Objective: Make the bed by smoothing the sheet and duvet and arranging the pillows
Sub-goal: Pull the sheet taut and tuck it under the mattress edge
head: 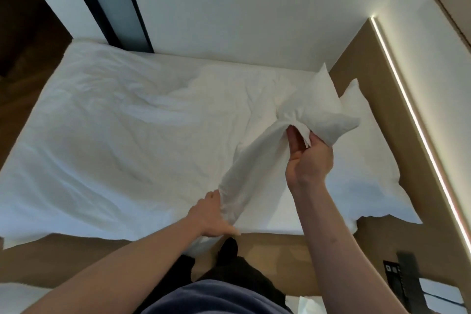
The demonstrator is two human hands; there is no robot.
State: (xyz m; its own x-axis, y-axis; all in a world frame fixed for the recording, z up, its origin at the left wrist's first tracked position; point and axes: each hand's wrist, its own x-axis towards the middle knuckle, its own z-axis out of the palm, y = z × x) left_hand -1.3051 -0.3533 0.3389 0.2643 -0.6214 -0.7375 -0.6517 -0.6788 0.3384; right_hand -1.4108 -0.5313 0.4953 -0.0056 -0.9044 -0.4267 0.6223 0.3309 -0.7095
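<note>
A white duvet (114, 135) lies rumpled across the bed. Its edge is pulled up into a ridge (249, 160) between my hands. My left hand (211, 214) grips the lower end of that ridge near the bed's front edge. My right hand (308, 158) is raised above the bed and pinches the upper end of the fabric. One white pillow (321, 104) stands tilted just beyond my right hand, touching the lifted cloth. A second pillow (367, 150) lies flat along the headboard at the right. The bare white sheet (275, 209) shows between the ridge and the flat pillow.
A brown padded headboard (413, 160) with a lit strip (418, 135) runs along the right. The wooden bed frame (76, 257) edges the near side. A white wall (229, 7) with a dark glass panel (112, 2) stands behind the bed. My dark trousers and foot (229, 250) stand by the frame.
</note>
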